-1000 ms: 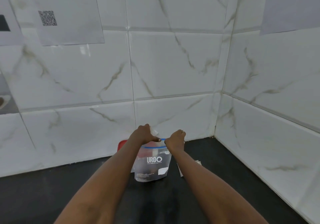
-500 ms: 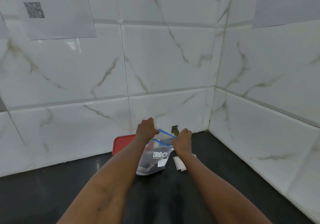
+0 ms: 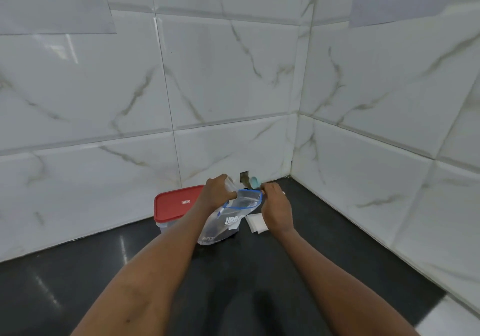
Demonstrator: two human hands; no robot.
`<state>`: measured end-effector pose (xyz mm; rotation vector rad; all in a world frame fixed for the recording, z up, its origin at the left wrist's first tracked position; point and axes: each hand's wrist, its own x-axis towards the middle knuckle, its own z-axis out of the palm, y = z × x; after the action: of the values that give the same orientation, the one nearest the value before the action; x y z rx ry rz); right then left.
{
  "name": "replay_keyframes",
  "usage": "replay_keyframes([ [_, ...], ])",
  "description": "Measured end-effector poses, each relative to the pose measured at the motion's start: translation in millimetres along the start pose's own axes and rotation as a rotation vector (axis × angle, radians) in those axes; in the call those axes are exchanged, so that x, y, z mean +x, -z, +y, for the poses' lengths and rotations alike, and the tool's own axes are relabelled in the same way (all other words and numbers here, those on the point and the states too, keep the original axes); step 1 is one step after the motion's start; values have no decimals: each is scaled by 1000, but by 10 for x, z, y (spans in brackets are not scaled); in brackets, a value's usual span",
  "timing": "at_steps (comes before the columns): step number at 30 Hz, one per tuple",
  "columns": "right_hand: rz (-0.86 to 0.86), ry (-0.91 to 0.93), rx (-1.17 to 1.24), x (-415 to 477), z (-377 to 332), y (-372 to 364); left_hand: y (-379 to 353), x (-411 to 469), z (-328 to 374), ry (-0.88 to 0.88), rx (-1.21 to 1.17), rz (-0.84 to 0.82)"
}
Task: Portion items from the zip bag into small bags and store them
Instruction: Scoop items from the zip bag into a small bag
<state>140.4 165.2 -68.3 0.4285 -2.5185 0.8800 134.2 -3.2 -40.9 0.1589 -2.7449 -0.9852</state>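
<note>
A clear zip bag [image 3: 223,225] with a blue zip strip and white lettering stands tilted on the black counter [image 3: 78,278] near the wall corner. My left hand [image 3: 217,195] grips the left side of its mouth. My right hand [image 3: 275,207] pinches the right side, and the mouth is pulled wide apart between them. Dark contents lie at the bag's bottom. A few small flat white bags [image 3: 255,222] lie on the counter just right of the zip bag, partly behind my right hand.
A container with a red lid [image 3: 176,204] stands left of the bag against the tiled wall. A small teal object [image 3: 254,181] sits by a hole in the wall [image 3: 244,177] behind my hands. Tiled walls close the back and right sides.
The zip bag's mouth went from sealed to pulled wide apart as my hands drew away from each other. The view dropped and shifted, showing more of the red-lidded container.
</note>
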Motion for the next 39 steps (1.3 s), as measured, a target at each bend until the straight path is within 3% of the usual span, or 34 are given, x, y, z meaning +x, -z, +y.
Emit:
replay_keyframes([
  [3,-20,194,-126,-138,-46,86,43,-107,-15,-2,5,25],
  [10,-364,355,-414,-153,-161,-35,-8,-317,-43,-74,61,-44],
  [14,-526,269,-416,-75,-361,-144,-7,-377,-91,-116,61,20],
  [17,-837,165,-517,-82,-438,-219,15,-399,-166,-151,83,29],
  [19,-956,113,-567,-116,-507,-244,20,-421,-189,-178,82,18],
  [24,-864,118,-509,33,-516,-520,46,-458,-250,-193,-7,8],
  [27,-920,-32,-444,-7,-491,-584,73,-470,-310,-237,39,-47],
  [31,-770,-40,-235,-105,-423,-545,63,-464,-323,-264,51,-69],
  [37,-620,-304,-40,45,-304,-502,18,-317,-205,-295,47,-52],
  [39,-607,-244,-59,26,-214,-535,2,-280,-160,-294,60,-88],
])
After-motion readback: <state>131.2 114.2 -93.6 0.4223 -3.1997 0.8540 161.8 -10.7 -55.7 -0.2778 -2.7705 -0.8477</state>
